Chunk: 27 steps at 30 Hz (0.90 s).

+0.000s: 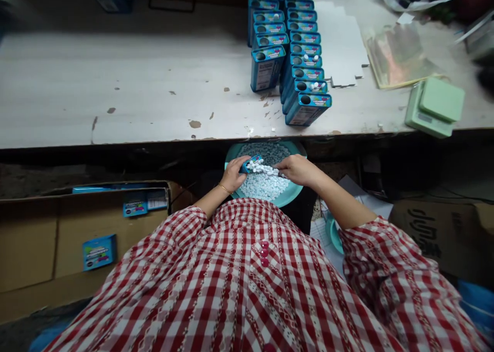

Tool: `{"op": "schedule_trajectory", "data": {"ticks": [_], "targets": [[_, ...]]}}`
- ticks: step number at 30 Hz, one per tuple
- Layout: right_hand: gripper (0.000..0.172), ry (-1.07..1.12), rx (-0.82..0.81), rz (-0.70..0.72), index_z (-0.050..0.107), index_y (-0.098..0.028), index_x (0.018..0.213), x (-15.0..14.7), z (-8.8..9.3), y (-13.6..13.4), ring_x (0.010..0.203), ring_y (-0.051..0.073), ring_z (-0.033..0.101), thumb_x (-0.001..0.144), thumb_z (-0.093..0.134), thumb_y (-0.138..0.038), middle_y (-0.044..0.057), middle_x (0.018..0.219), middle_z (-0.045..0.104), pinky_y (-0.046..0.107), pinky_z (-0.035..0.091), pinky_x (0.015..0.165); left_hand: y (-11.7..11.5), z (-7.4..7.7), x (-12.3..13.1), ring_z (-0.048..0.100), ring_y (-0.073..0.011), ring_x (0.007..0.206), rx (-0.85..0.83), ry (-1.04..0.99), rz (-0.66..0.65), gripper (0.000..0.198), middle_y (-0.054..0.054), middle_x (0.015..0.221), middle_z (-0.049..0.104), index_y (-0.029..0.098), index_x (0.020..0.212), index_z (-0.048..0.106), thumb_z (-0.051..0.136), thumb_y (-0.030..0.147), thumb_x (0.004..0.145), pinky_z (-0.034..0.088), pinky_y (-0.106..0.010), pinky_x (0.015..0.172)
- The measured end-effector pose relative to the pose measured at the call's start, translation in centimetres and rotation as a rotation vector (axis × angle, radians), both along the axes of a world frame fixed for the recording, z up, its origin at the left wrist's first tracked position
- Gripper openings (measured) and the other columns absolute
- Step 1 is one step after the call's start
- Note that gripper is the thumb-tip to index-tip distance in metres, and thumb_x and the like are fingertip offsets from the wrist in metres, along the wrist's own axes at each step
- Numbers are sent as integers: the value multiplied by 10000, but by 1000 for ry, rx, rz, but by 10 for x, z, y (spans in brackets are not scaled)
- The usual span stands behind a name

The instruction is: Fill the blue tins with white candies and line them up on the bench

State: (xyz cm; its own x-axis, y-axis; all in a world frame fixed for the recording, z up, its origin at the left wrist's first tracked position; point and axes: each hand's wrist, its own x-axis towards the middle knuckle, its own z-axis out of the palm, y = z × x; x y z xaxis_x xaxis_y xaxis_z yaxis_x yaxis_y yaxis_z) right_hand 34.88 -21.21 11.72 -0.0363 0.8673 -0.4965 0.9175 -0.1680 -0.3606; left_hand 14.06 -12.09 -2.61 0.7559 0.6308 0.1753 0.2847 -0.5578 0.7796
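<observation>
My left hand (232,175) grips a small blue candy box (247,165), tilted over a turquoise basin (290,197). In the basin lie many small white candies (266,186). My right hand (299,170) is closed on what looks like a scoop, whose shape is mostly hidden under a heap of candies (266,169). That heap reaches from my right fingers to the top of the box, and some candies lie over its opening.
Two rows of upright blue boxes (268,69) stand on the white table (154,94), a few candies on their tops. To their right are flat white card (343,48), plastic bags (401,53) and a green scale (436,105). A cardboard carton (77,218) at left holds several blue boxes.
</observation>
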Motion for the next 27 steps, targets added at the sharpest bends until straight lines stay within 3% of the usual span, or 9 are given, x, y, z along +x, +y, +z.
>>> {"op": "schedule_trajectory", "data": {"ticks": [3, 8, 11, 15, 17, 20, 24, 27], "targets": [[300, -171, -84, 98, 721, -191, 926, -14, 17, 14, 938, 219, 626, 792, 454, -166, 93, 969, 699, 258, 434, 753, -2, 0, 1, 510, -234, 1154, -3, 27, -8, 576, -100, 1250, 561, 149, 1208, 523, 469, 132, 635, 388, -398, 1002], [359, -277, -117, 101, 657, -111, 1076, -34, 29, 26, 925, 271, 636, 802, 436, -184, 185, 991, 672, 318, 467, 745, -1, -4, 2, 514, -237, 1151, -10, 32, 3, 572, -101, 1239, 569, 148, 1196, 531, 469, 127, 628, 388, -405, 999], [342, -282, -102, 95, 663, -122, 1058, -34, 33, 21, 914, 267, 638, 817, 427, -180, 178, 983, 674, 323, 468, 746, 0, -7, 2, 520, -231, 1144, -24, -3, 10, 549, -104, 1223, 579, 142, 1181, 537, 475, 130, 635, 392, -399, 1000], [314, -215, -45, 22, 693, -203, 1010, -6, 24, -7, 931, 210, 628, 836, 432, -186, 88, 1002, 689, 266, 444, 771, 2, -6, 0, 534, -219, 1125, -60, -62, 47, 499, -103, 1187, 597, 143, 1156, 548, 491, 145, 660, 407, -385, 993], [327, -160, -19, -68, 679, -243, 1060, 14, 3, -23, 964, 186, 615, 837, 445, -192, 45, 1040, 687, 237, 431, 783, 3, -3, -3, 539, -217, 1120, -58, -80, 57, 485, -104, 1185, 597, 144, 1151, 550, 502, 144, 669, 410, -381, 992], [354, -139, -32, -213, 640, -247, 1138, 27, -50, -36, 1000, 180, 600, 856, 433, -195, 36, 1101, 666, 227, 425, 790, 5, 1, -6, 539, -215, 1121, -29, -76, 57, 477, -95, 1192, 596, 157, 1152, 553, 512, 148, 677, 405, -382, 1000], [423, -205, -84, -177, 564, -150, 1224, -4, -123, -29, 1006, 211, 577, 875, 331, -94, 128, 1167, 608, 264, 429, 768, 7, 2, -8, 553, -217, 1097, -39, -54, 97, 451, -97, 1173, 604, 158, 1153, 552, 540, 194, 703, 423, -380, 980], [378, -128, -117, -82, 603, -124, 1140, -35, -152, -23, 1008, 196, 560, 877, 335, -80, 131, 1122, 619, 244, 425, 767, 8, 1, -11, 560, -219, 1084, -64, -51, 122, 441, -102, 1164, 603, 156, 1150, 553, 561, 213, 713, 430, -380, 971]]}}
